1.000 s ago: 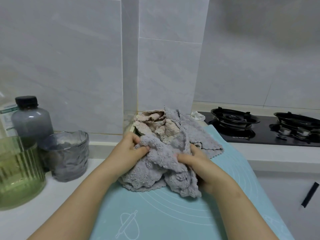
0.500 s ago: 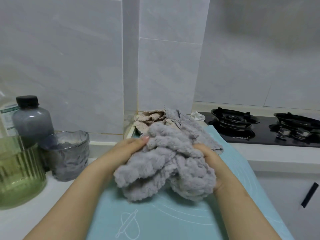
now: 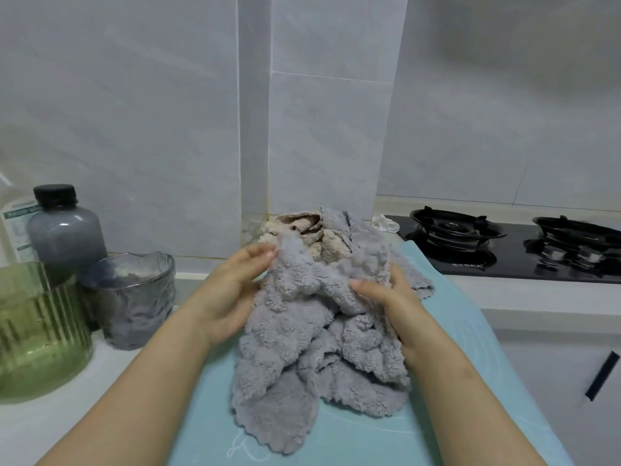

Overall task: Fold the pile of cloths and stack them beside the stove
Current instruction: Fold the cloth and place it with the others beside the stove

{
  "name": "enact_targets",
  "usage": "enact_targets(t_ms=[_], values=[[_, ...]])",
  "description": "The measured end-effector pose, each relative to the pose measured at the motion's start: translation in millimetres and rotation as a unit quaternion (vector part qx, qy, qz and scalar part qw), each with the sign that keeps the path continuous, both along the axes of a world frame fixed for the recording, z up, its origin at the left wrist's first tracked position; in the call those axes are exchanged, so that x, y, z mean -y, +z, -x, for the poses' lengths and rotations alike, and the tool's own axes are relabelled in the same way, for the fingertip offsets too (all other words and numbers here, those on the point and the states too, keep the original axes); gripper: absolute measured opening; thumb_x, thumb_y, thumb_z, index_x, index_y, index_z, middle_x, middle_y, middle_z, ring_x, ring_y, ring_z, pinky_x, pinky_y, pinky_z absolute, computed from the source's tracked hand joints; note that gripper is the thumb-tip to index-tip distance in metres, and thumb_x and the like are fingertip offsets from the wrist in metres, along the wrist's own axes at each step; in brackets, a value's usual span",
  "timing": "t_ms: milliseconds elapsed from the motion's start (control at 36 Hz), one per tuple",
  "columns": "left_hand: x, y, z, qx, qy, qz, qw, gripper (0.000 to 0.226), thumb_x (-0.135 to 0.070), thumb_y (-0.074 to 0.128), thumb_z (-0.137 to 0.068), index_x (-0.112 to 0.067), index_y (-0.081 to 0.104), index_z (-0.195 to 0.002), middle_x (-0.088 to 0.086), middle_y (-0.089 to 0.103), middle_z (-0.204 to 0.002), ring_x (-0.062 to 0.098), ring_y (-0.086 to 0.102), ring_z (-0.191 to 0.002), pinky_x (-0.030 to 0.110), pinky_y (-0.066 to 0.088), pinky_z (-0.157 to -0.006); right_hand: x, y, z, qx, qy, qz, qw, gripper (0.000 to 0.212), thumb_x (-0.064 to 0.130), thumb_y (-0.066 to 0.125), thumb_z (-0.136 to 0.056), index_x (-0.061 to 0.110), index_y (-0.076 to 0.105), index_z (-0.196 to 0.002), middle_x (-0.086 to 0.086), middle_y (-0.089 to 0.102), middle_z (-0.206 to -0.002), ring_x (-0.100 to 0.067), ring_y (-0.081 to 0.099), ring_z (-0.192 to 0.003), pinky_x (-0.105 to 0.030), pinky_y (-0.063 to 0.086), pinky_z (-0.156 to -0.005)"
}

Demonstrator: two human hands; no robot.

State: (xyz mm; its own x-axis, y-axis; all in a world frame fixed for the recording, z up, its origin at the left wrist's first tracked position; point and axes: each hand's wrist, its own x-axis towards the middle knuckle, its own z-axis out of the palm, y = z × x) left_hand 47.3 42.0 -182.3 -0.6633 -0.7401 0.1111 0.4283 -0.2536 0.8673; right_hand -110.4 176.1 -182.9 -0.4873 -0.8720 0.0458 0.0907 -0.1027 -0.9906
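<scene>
Two hands on one cloth right now, so you're at the very start of the fold. Your left hand (image 3: 235, 290) pinches the top edge of the grey cloth (image 3: 302, 358) at about 11 o'clock. Your right hand (image 3: 393, 297) grips the same edge at about 1 o'clock, thumb on top and fingers curled behind the fabric. My guess is you're hunting for the corners, because the cloth hangs bunched and twisted between your hands, with its lower end slumped on the blue mat (image 3: 453, 348).

Holding it up by the edge makes sense, since the weight pulls the wrinkles out before you lay it flat.

The rest of the pile (image 3: 322, 237), beige and grey cloths, sits at 12 o'clock against the wall corner, just behind the one you're holding. The stove (image 3: 470, 243) is off at 2 o'clock, and no folded stack shows beside it yet, so pretty much all of the job looks left to do.

Watch your 9 o'clock: a green jar (image 3: 33, 331), a glass cup (image 3: 134, 297) and a bottle (image 3: 64, 230) crowd the tabletop (image 3: 40, 432) near your left forearm. A wide shake-out could clip them.
</scene>
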Motion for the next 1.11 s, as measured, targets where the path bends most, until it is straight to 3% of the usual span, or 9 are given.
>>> enact_targets(t_ms=[83,194,389,472,556,722,833,944,1111], values=[[-1.3,0.7,0.8,-0.059,-0.053,-0.073,0.994,0.040,-0.013,0.053,-0.075,-0.012,0.058,-0.114,0.017,0.060,-0.122,0.030,0.055,-0.117,0.037,0.050,-0.093,2.5,1.1,-7.5,-0.037,-0.007,0.033,0.999,0.085,0.003,0.067,-0.080,0.043,0.024,-0.142,0.007,0.031,-0.146,-0.011,0.039,-0.121,-0.028,0.034,-0.096],[-15.6,-4.0,8.2,-0.005,-0.088,-0.060,0.994,0.053,0.001,0.049,-0.082,-0.013,0.045,-0.133,0.026,0.064,-0.105,0.024,0.069,-0.060,0.026,0.054,-0.046,2.3,2.5,-10.4,-0.088,-0.028,0.081,0.993,0.081,-0.005,0.065,-0.079,0.050,0.037,-0.130,0.013,0.034,-0.132,-0.008,0.036,-0.122,-0.027,0.031,-0.095],[-14.6,-7.0,5.3,0.073,-0.166,-0.053,0.982,0.023,-0.024,0.060,-0.073,-0.010,0.075,-0.086,0.018,0.070,-0.099,0.028,0.070,-0.086,0.042,0.055,-0.079,4.0,-0.3,-10.2,-0.088,-0.075,0.088,0.989,0.078,-0.009,0.063,-0.079,0.055,0.045,-0.119,0.014,0.034,-0.138,-0.033,0.052,-0.118,-0.047,0.047,-0.097],[-7.7,-8.7,4.6,0.076,-0.117,-0.047,0.989,0.023,-0.005,0.070,-0.073,-0.008,0.070,-0.096,0.020,0.069,-0.103,0.030,0.067,-0.094,0.043,0.053,-0.088,3.1,-1.9,-11.0,-0.135,-0.098,0.070,0.984,0.074,-0.011,0.057,-0.081,0.044,0.043,-0.130,0.018,0.036,-0.127,-0.036,0.054,-0.100,-0.042,0.050,-0.075],[-3.5,-5.3,4.4,0.107,0.007,-0.019,0.994,0.013,0.002,0.060,-0.078,-0.010,0.059,-0.082,0.004,0.062,-0.053,0.009,0.051,-0.042,0.013,0.040,-0.038,2.4,-1.7,-8.0,-0.168,-0.110,0.110,0.973,0.070,-0.013,0.056,-0.080,0.047,0.049,-0.116,0.016,0.049,-0.121,-0.008,0.047,-0.064,-0.024,0.049,-0.052],[10.8,-7.7,9.9,0.119,0.205,0.069,0.969,0.022,0.006,0.057,-0.085,-0.014,0.054,-0.076,-0.008,0.042,-0.033,0.001,0.030,-0.026,0.010,0.023,-0.028,3.7,-0.4,-0.1,-0.243,-0.235,0.154,0.928,0.060,-0.009,0.055,-0.080,0.041,0.049,-0.112,0.012,0.054,-0.121,-0.002,0.055,-0.106,-0.026,0.048,-0.087],[4.0,-9.0,19.3,0.069,0.223,0.027,0.972,0.026,0.008,0.052,-0.088,-0.011,0.052,-0.105,0.007,0.065,-0.090,0.007,0.062,-0.063,0.015,0.052,-0.055,10.9,-12.3,7.2,-0.379,-0.244,-0.012,0.892,0.066,0.004,0.056,-0.086,0.030,0.032,-0.141,0.002,0.021,-0.151,-0.015,0.019,-0.139,-0.022,0.021,-0.105],[2.5,-21.4,21.9,0.159,0.173,0.200,0.951,0.075,0.001,0.051,-0.090,-0.035,0.015,-0.145,-0.001,0.020,-0.153,0.020,0.033,-0.135,0.035,0.043,-0.099,12.3,-16.9,12.1,-0.342,-0.257,-0.109,0.897,0.066,0.025,0.059,-0.089,0.032,0.025,-0.145,0.001,0.004,-0.157,-0.028,0.009,-0.142,-0.040,0.019,-0.112],[-4.8,-26.0,17.5,0.307,0.156,0.533,0.773,0.063,-0.037,0.062,-0.085,-0.052,0.024,-0.133,-0.015,0.013,-0.149,0.007,0.009,-0.137,0.031,0.016,-0.110,8.4,-19.6,18.1,-0.357,-0.362,-0.128,0.852,0.035,0.018,0.058,-0.087,0.025,0.050,-0.121,-0.010,0.043,-0.126,-0.026,0.047,-0.107,-0.038,0.039,-0.090]])
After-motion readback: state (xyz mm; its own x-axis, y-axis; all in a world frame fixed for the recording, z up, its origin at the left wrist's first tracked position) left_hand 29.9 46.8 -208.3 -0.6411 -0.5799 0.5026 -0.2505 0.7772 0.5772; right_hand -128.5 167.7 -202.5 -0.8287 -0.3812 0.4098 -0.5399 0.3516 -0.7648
